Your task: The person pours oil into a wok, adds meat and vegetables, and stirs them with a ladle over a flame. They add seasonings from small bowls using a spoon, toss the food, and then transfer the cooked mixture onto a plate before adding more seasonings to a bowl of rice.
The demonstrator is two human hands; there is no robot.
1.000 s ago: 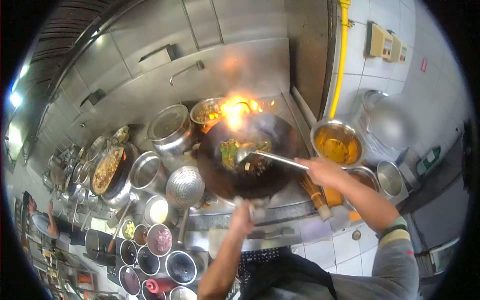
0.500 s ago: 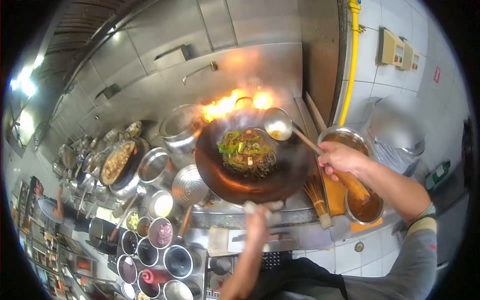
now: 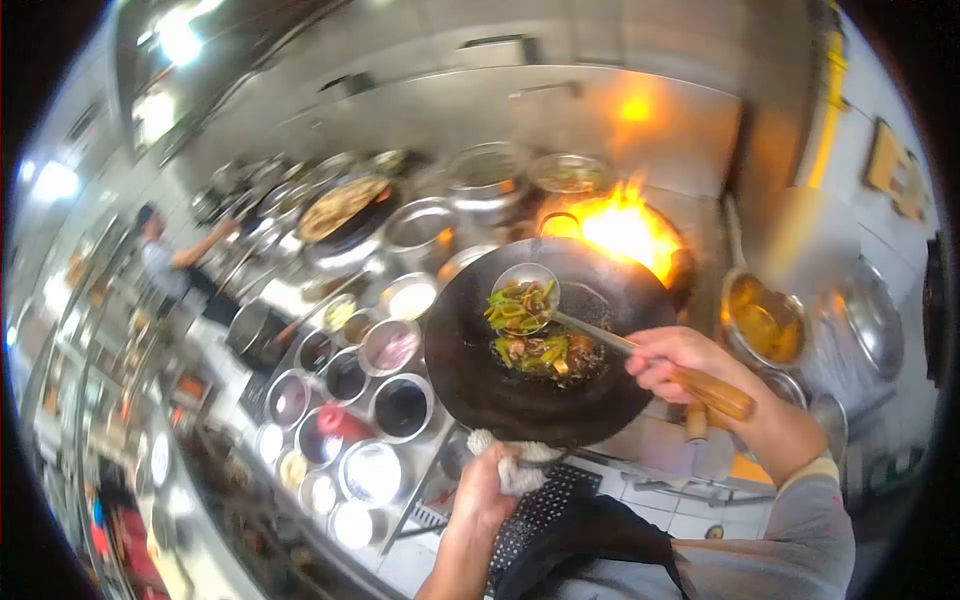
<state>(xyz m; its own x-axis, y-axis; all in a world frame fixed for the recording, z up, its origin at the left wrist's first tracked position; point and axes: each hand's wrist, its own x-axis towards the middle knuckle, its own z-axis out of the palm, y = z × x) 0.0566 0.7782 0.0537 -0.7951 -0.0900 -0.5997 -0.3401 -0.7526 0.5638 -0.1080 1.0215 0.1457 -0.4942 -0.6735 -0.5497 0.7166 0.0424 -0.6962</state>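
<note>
My right hand [image 3: 678,362] is wrapped round the wooden handle of a ladle [image 3: 592,332]. Green vegetable pieces [image 3: 520,308] fill the ladle's bowl, which is held over a large dark wok [image 3: 462,375]. More greens and brown bits [image 3: 545,353] lie in the wok's bottom with some glossy liquid. At the near rim, my left hand [image 3: 486,490] grips a whitish folded cloth [image 3: 518,470] against the wok's edge; the cloth hides whatever grip is beneath it. The wok is off to the near left of the burning stove ring.
Tall flames [image 3: 625,235] rise from the burner behind the wok. Several metal pots of ingredients [image 3: 402,408] and a red bottle [image 3: 343,424] stand to the left. A metal bowl of orange-brown liquid [image 3: 765,318] sits at right. Farther left is another person [image 3: 165,262].
The wok has come off the burner toward me and left, with my left hand and the cloth. The ladle has moved from the right rim to over the wok and now holds greens. My view has turned left.
</note>
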